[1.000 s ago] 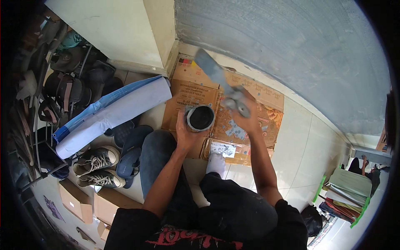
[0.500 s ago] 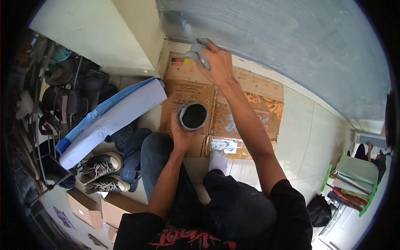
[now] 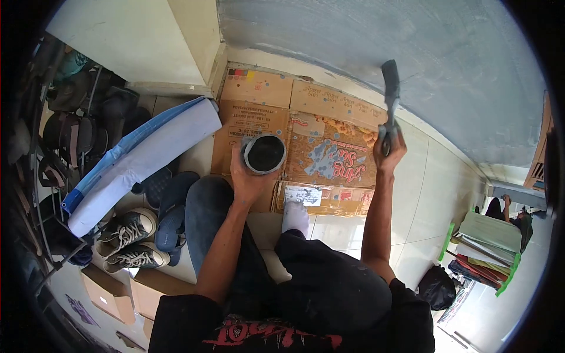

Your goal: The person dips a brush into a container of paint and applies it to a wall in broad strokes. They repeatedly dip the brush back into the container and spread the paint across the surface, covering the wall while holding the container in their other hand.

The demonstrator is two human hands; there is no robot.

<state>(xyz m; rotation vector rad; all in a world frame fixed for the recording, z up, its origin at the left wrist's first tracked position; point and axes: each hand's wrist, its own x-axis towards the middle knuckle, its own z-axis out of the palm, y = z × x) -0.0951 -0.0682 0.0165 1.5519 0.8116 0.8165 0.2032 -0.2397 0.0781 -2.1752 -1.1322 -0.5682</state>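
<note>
My left hand (image 3: 246,181) is wrapped round a paint-smeared pot (image 3: 266,154), dark inside, held over the flattened cardboard. In my right hand (image 3: 395,154) is a paintbrush (image 3: 391,88), gripped by its dark handle, bristle end pointing up and away from me. Its tip overlaps the lower part of the grey-painted wall (image 3: 329,35) in this view. Beneath both hands, the cardboard (image 3: 253,126) lies on the floor along the wall, spotted with grey paint.
A rolled blue-and-white sheet (image 3: 147,159) lies at the left, near sneakers (image 3: 132,235), slippers (image 3: 170,232) and a shoe rack (image 3: 59,176). Open cardboard boxes (image 3: 109,297) sit at lower left. On the right are a green-edged rack (image 3: 488,241), a black bag (image 3: 436,288) and another person (image 3: 507,209).
My right hand has swung right along the wall with the paintbrush, from the corner side to beyond the cardboard's right edge. My left hand still holds the pot; the view has shifted slightly.
</note>
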